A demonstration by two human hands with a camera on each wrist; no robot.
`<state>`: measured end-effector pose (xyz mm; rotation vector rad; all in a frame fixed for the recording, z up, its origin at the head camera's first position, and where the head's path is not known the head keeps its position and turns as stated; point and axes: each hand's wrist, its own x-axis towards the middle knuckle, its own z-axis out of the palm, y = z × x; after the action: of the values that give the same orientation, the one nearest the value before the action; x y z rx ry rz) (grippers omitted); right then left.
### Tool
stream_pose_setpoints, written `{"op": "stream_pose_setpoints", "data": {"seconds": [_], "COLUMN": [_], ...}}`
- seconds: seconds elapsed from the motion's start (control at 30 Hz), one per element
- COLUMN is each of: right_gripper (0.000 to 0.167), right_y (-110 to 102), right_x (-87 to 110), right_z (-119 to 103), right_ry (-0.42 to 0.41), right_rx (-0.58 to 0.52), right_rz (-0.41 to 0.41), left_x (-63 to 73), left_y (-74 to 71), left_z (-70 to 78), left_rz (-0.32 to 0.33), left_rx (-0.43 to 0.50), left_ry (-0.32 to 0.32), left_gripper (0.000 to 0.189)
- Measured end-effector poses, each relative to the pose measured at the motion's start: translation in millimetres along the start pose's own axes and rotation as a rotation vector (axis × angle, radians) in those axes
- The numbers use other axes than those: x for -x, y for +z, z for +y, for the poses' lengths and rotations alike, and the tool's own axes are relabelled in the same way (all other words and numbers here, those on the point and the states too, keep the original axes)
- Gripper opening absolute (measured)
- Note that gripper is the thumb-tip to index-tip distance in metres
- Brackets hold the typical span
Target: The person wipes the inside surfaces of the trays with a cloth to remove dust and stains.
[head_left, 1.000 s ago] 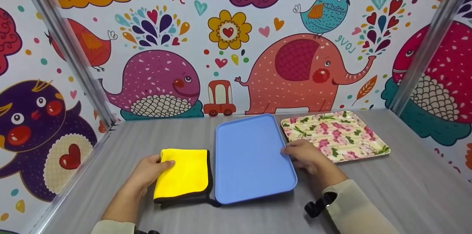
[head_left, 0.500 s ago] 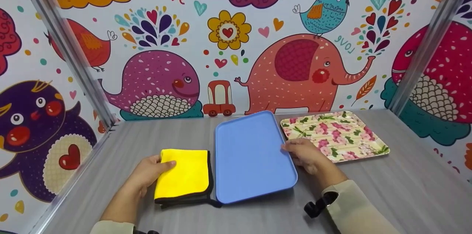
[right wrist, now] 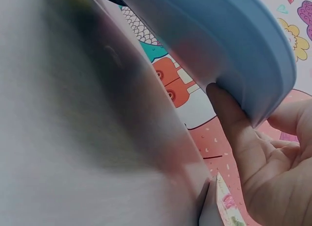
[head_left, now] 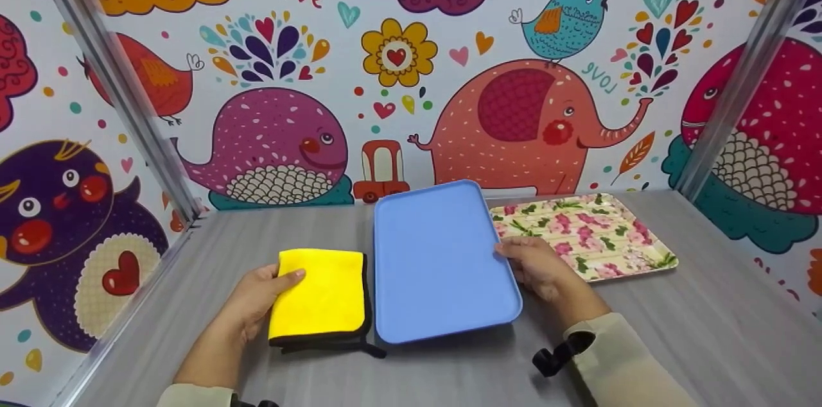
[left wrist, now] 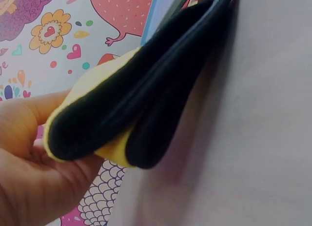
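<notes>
In the head view my left hand (head_left: 257, 298) pinches the left edge of a folded yellow cloth (head_left: 321, 294) with black trim, thumb on top. The left wrist view shows the cloth's dark folded layers (left wrist: 131, 94) standing off the grey tabletop. My right hand (head_left: 539, 269) grips the right rim of a blue tray (head_left: 443, 259), which is raised and tilted. From the right wrist view, the fingers (right wrist: 231, 116) lie under the tray's underside (right wrist: 209, 45), with the thumb on its other side. Cloth and tray are side by side, their near edges very close.
A floral tray (head_left: 584, 233) lies at the back right of the grey table (head_left: 225, 233), just behind my right hand. Walls printed with cartoon animals (head_left: 282, 137) enclose the back and sides, with metal posts (head_left: 738, 86) at the corners.
The blue tray has risen off the table, its far edge now higher against the back wall. The yellow cloth has lifted slightly too. Both hands keep their holds.
</notes>
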<state>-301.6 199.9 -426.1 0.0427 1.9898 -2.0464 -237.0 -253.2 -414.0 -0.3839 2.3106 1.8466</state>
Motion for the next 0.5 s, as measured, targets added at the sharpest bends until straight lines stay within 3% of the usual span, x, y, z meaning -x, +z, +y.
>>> {"op": "stream_pose_setpoints", "data": {"seconds": [0.2,0.5], "right_gripper": [0.014,0.016], "right_y": [-0.9,-1.5], "right_x": [1.9,5.1], "right_z": [-3.0,-4.8], "right_ry": [0.003,-0.004], "right_rx": [-0.032,-0.045], "right_rz": [-0.003,0.000], "left_x": [4.3,6.2], "left_y": [1.3,3.2], "left_z": [4.5,8.3], "left_rz": [-0.002,0.047], "left_rx": [0.076,0.082], "left_ry": [0.027,0.027], "left_gripper": [0.069,0.077]}}
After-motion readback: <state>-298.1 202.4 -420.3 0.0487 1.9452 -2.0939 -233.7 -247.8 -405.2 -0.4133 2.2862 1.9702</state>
